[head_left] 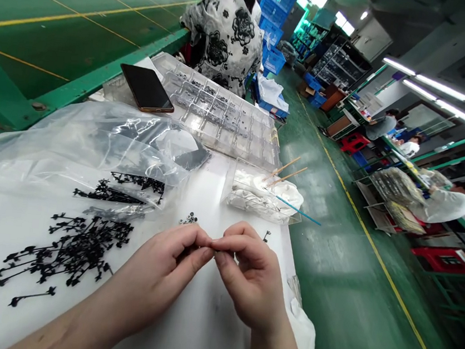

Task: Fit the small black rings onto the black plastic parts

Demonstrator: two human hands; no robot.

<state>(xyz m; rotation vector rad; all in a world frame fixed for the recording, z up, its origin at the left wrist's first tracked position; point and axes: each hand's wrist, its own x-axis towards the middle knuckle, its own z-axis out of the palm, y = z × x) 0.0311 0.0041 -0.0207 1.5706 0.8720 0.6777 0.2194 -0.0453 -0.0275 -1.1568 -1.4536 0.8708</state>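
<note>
Both hands are curled and meet at centre bottom of the frame: the fingertips of the left hand (161,261) and right hand (252,275) pinch together, and whatever they hold is too small to make out. Just above them sits a small cluster of tiny dark parts (189,219), with one lone black piece (266,235) beyond the right hand. To the left, a heap of black branching sprues (68,251) lies on the white work surface (197,333), more inside a clear plastic bag (88,147); plenty remain unprocessed. Upper centre, a clear compartment tray (218,111) holds dark pieces in many cells, though its nearer cells look bare. To the right stands a clear box of white cloth (264,195), with wooden sticks (287,168) and a blue brush (295,211) resting in it — a phone (145,89) lies near the tray.
</note>
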